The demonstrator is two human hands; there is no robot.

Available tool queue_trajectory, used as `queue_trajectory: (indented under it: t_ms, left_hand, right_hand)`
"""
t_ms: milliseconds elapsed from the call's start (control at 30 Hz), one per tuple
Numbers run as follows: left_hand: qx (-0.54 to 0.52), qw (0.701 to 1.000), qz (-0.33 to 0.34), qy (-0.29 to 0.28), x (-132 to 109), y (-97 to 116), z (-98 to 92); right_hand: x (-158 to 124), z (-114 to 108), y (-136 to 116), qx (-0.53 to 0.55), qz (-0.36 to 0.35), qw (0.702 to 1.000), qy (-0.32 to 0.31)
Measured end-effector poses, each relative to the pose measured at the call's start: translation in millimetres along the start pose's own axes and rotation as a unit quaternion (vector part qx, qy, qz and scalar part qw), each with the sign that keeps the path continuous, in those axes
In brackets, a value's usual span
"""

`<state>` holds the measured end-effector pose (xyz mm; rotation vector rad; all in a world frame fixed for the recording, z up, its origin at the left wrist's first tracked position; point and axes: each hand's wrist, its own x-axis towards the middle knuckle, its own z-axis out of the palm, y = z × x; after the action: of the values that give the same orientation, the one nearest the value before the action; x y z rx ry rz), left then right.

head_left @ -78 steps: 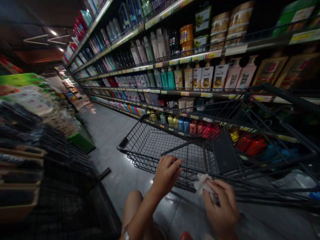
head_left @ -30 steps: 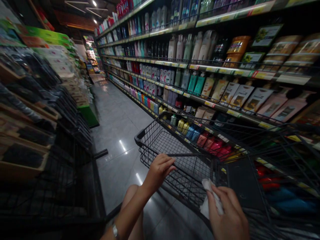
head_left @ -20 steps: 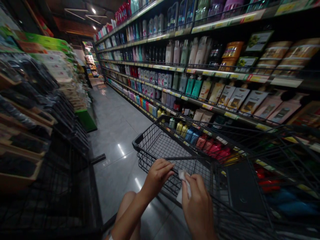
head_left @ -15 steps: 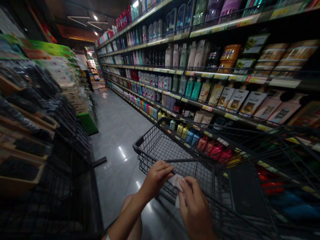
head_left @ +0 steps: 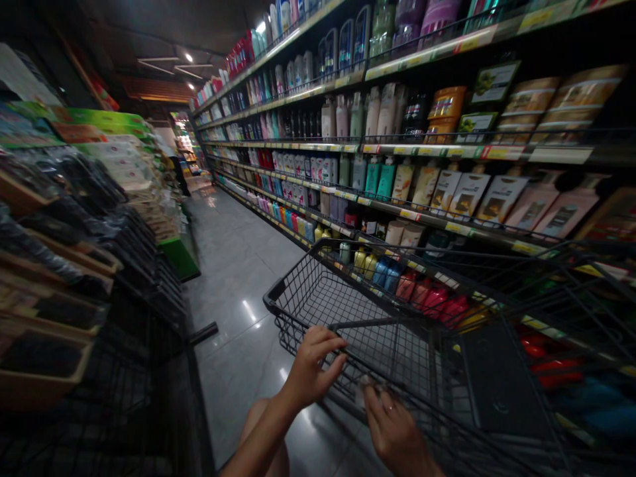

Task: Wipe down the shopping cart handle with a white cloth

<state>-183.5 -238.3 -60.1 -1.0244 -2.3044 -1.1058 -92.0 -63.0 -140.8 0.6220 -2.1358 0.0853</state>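
A black wire shopping cart point(head_left: 318, 262) stands in front of me, its basket showing only bare mesh. My left hand point(head_left: 315, 361) is at the cart's near top rail, thumb and fingers apart, with nothing in it; whether the fingertips touch the rail I cannot tell. To the right, my right hand point(head_left: 395, 424) holds a crumpled whitish wipe point(head_left: 365, 384) against the same rail. Most of the wipe is hidden under the fingers, and a ring shows on one of them.
Shelves point(head_left: 322, 189) of bottles and jars run along the right, close behind the cart. Racks of trays point(head_left: 44, 377) and a green-based stack of packs point(head_left: 181, 255) line the left. A grey tiled floor point(head_left: 238, 252) leads back to a distant person point(head_left: 176, 165).
My left hand has let go of the wipe and its fingers have spread. My right hand has brought the wipe down onto the cart's rail. The view has shifted slightly.
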Motion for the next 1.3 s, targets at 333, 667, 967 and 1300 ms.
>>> queue_trajectory:
  t_ms: [333,667,967,1300]
  left_hand:
    - [-0.021,1.0,-0.019,-0.013,1.5,3.3,-0.9]
    - [-0.011,1.0,-0.024,0.01,3.0,6.8,1.5]
    - [-0.004,1.0,-0.026,0.008,3.4,8.8,0.7]
    - [0.01,0.999,-0.04,-0.007,-0.5,10.3,2.7]
  right_hand:
    - [-7.6,7.5,-18.2,0.032,0.036,0.999,0.011]
    - [41.2,5.1,-17.4,0.014,0.039,0.999,-0.004]
    - [29.4,20.4,-16.1,0.061,0.033,0.998,-0.011]
    - [-3.2,35.1,-24.9,0.093,0.09,0.987,-0.094]
